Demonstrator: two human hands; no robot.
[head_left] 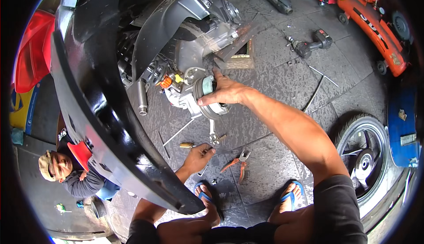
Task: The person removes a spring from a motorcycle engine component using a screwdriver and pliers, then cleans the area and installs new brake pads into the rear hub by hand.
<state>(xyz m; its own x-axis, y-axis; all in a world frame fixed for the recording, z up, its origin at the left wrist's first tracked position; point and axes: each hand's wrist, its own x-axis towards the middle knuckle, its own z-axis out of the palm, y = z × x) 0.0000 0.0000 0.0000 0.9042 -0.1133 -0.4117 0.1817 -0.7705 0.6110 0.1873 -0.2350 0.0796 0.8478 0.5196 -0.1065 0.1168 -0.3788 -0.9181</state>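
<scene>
My right hand (228,89) reaches across and grips a round metal drum-shaped part (210,94) at the rear of a scooter's engine, thumb on its near rim and fingers on its far side. Below it sticks out a small metal lever (213,131). Lower down, my left hand (197,158) is closed, fingers pinched near that lever's end; what they hold, if anything, I cannot make out. A yellow-handled screwdriver (186,145) lies beside it. Pliers with orange handles (240,162) rest on the floor to its right. A T-shaped wrench (179,131) lies beneath the engine.
Black scooter bodywork (110,111) curves along the left, over my left forearm. A wheel (364,162) lies at right, near an orange compressor (371,32). A cordless drill (309,44) and another T-wrench (316,89) lie on the tiles. A person (84,180) sits at lower left.
</scene>
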